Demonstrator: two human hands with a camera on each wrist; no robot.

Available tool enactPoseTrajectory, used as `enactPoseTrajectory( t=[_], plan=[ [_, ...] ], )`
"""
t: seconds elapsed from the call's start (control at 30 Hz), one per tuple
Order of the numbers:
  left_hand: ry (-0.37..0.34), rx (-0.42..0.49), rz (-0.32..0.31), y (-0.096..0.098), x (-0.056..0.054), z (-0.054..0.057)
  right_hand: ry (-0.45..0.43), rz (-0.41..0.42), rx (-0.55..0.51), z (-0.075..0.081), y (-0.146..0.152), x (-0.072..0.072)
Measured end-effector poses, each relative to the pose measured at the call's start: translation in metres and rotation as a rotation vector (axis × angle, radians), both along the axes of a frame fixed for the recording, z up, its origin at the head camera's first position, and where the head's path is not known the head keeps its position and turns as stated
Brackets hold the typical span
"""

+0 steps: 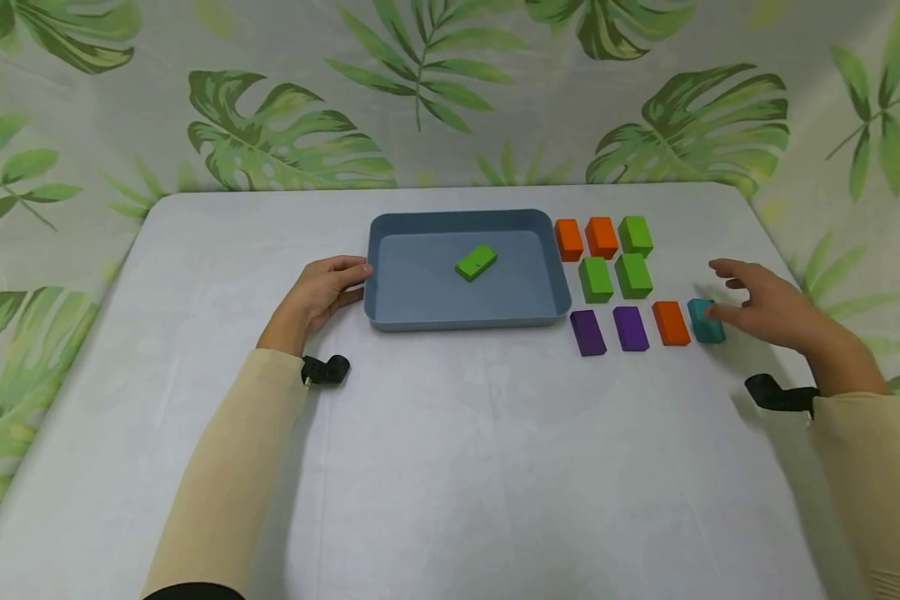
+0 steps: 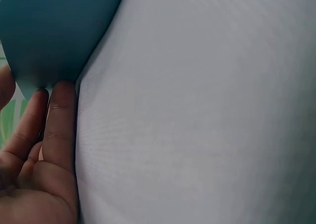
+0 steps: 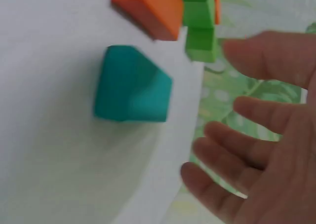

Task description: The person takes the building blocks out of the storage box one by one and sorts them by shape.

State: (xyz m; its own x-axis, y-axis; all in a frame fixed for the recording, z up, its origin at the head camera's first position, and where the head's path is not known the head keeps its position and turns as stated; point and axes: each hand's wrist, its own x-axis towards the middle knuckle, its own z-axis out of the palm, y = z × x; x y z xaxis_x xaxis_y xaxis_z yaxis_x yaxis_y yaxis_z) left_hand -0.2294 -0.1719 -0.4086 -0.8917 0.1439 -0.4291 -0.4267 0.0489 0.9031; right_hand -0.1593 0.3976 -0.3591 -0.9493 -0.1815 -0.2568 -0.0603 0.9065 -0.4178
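Note:
A blue-grey tray [image 1: 465,323] lies on the table, a green block [image 1: 476,262] tilted at an angle inside it. My left hand [image 1: 321,292] touches the tray's left end. In the left wrist view, its fairly straight fingers [image 2: 60,125] meet the wall of the tray [image 2: 59,31]. Over on the right, my right hand [image 1: 776,308] hovers beside a teal block [image 1: 707,322], fingers spread and holding nothing. The right wrist view shows a gap between that teal block [image 3: 131,86] and the hand [image 3: 276,140].
Right of the tray stand orange blocks [image 1: 602,238], green blocks [image 1: 633,276] and two purple blocks [image 1: 631,328]. An orange block [image 1: 671,323] sits just left of the teal one. A white cloth [image 1: 495,450] covers the table, and leaf-patterned fabric [image 1: 292,133] surrounds it.

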Motion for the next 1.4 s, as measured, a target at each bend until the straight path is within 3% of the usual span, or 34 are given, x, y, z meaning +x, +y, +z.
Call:
enactPoseTrajectory(
  t=[0.23, 0.4, 0.7, 1.07, 1.4],
  plan=[
    [0.000, 0.006, 0.008, -0.003, 0.002, 0.004, 0.262, 0.006, -0.110, 0.026, -0.031, -0.007],
    [0.004, 0.007, 0.017, -0.005, 0.001, 0.004, 0.350, 0.064, -0.129, 0.043, -0.076, -0.014],
    [0.001, -0.012, 0.010, -0.003, -0.001, 0.004, 0.282, 0.217, -0.205, 0.050, -0.153, -0.035],
    [-0.006, -0.013, 0.011, 0.000, 0.000, 0.001, 0.232, 0.332, -0.172, 0.021, -0.210, -0.058],
    [-0.015, -0.017, 0.016, 0.000, 0.001, 0.001, 0.172, 0.347, -0.092, 0.007, -0.244, -0.068]
  ],
)
